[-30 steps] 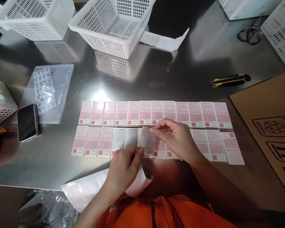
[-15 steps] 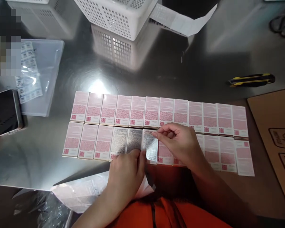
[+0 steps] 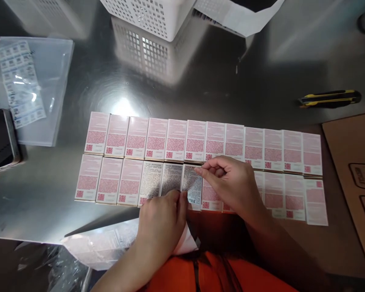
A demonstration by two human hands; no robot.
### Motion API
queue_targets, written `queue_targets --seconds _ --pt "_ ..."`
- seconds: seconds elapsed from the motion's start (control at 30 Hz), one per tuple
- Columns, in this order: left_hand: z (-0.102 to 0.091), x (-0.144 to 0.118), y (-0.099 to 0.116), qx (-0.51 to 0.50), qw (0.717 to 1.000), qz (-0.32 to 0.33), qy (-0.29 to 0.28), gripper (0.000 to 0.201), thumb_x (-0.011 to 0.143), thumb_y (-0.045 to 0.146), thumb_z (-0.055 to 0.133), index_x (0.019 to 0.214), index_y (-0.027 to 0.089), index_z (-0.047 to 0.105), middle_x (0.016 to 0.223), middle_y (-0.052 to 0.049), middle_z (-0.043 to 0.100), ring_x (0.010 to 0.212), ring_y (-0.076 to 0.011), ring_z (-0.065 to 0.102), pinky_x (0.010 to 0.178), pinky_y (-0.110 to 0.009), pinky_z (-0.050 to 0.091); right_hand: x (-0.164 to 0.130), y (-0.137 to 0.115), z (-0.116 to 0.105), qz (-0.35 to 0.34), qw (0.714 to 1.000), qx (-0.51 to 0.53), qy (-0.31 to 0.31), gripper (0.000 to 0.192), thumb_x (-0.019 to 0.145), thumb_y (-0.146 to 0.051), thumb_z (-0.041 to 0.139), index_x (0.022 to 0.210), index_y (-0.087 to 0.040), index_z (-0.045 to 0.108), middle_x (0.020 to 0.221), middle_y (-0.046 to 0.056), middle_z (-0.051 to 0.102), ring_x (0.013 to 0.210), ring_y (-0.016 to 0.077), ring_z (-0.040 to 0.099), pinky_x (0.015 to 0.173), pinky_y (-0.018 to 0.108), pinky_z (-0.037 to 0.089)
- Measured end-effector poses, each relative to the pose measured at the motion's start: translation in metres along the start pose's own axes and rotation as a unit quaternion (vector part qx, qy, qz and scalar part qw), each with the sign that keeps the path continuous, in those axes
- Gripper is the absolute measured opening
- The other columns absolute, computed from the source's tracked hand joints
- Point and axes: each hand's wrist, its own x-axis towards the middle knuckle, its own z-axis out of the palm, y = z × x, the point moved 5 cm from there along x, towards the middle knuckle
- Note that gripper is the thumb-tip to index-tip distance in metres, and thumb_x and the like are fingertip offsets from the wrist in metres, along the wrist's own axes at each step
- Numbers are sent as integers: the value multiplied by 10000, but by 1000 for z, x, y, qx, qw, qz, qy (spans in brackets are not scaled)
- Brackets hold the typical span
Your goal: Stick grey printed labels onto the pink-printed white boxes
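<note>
Two rows of small pink-and-white boxes [image 3: 108, 174] lie side by side on the metal table. In the near row, two boxes carry silver stickers with black print [image 3: 152, 178]. A third silver sticker [image 3: 193, 184] covers the box to their right. My right hand [image 3: 228, 178] pinches that sticker's top right corner between thumb and index finger. My left hand [image 3: 161, 223] is closed at its lower left edge, thumb and bent index finger touching it. Beneath the left wrist lies a pale sticker sheet [image 3: 103, 241], partly hidden.
A white perforated basket [image 3: 158, 18] and a paper strip [image 3: 246, 22] stand at the back. A yellow-black box cutter [image 3: 330, 98] lies right, near a cardboard box [image 3: 353, 162]. At left are a phone [image 3: 1, 138] and a clear sleeve [image 3: 53, 81] with printed labels [image 3: 21, 85].
The third sticker looks darker and flatter on its box than before. Both hands keep nearly the same place; the view has shifted slightly.
</note>
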Motion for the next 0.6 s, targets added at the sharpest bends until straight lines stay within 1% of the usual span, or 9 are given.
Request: queue_targets --seconds 0.1,0.3,0.5,0.6 --pt "0 1 0 2 1000 0 2 408 975 390 370 717 224 640 650 -91 713 586 -251 660 527 -319 170 0 0 0 -5 1000 -2 4 163 789 -309 751 675 -212 686 609 -19 664 550 130 578 544 264 416" --pt "1 -1 0 13 1000 -2 -12 410 976 388 362 731 220 643 654 -95 713 599 -261 667 522 -316 170 0 -1 1 -19 1000 -11 9 142 787 -285 756 683 -212 692 615 -23 664 572 134 587 565 270 420" --pt "0 -1 1 20 1000 5 21 392 964 376 396 699 226 643 600 -77 689 526 -228 628 506 -310 174 0 -3 1 -22 999 -21 17 152 789 -290 751 673 -215 687 606 -22 658 559 134 579 559 273 417" --pt "1 -1 1 25 999 -1 22 391 964 384 394 711 228 647 607 -80 692 529 -233 627 508 -306 171 -1 -2 2 -20 999 -23 17 167 793 -285 741 661 -217 665 611 -22 656 568 135 586 564 272 421"
